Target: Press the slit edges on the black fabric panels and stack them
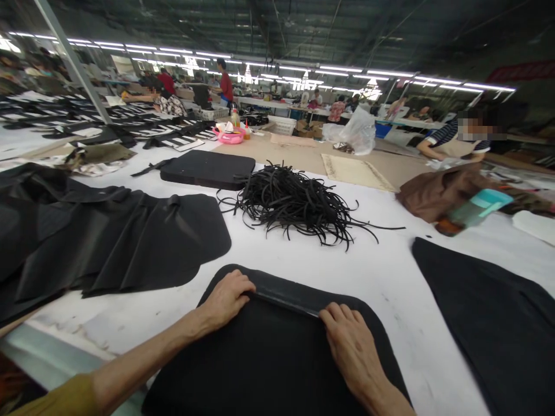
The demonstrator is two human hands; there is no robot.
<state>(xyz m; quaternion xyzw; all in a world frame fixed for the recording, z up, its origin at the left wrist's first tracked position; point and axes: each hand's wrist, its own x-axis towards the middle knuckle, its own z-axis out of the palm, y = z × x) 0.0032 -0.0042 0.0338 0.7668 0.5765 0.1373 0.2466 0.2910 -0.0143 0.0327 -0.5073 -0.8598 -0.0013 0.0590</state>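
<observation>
A large black padded panel with rounded corners lies in front of me on the white table. Along its far edge runs a shiny black strip, stretched between my hands. My left hand pinches the strip near its left end, with the fingertips curled in. At the other end my right hand grips the strip, fingers bent and pressed down on the panel. The undersides of my fingers are hidden.
Beyond the panel sits a heap of thin black strips, beside a black cushion-like block. Black sheets lie left, another black piece right. A teal-lidded bottle lies by brown cloth. A co-worker sits at far right.
</observation>
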